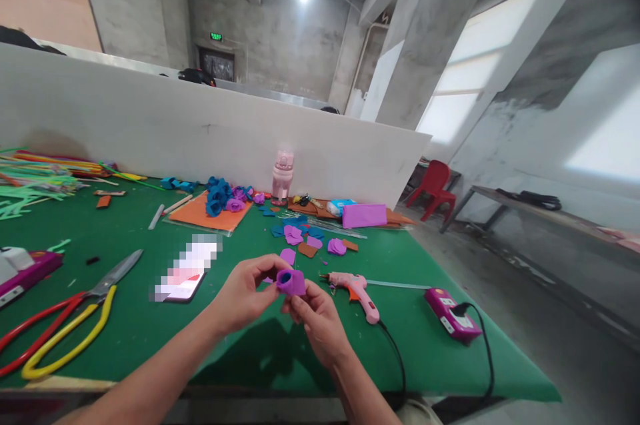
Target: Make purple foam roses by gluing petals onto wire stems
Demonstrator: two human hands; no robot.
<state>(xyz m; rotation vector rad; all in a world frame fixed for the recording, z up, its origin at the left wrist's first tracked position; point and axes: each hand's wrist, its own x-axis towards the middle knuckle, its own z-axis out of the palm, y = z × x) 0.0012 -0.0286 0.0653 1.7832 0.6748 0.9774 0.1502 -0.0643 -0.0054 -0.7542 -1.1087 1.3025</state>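
Between my two hands is a small rolled purple paper flower (291, 282), with a dark blue centre showing in its open end. My left hand (249, 288) pinches its left side between thumb and fingers. Below and to the right, my right hand (315, 318) grips its lower part with closed fingers. Just right of the hands, a pink hot glue gun (356, 288) with a clear glue stick lies on the green table (395, 345). Beyond the hands are loose purple petals (293, 234), a brown piece (307, 249) and blue pieces (300, 221).
Large scissors (103, 288) and a phone (187, 275) lie to the left. Finished blue flowers (219, 197) rest on an orange sheet (187, 215). A pink bottle (283, 178) stands by the white partition (150, 121). A purple power strip (453, 315) with a black cord is at right.
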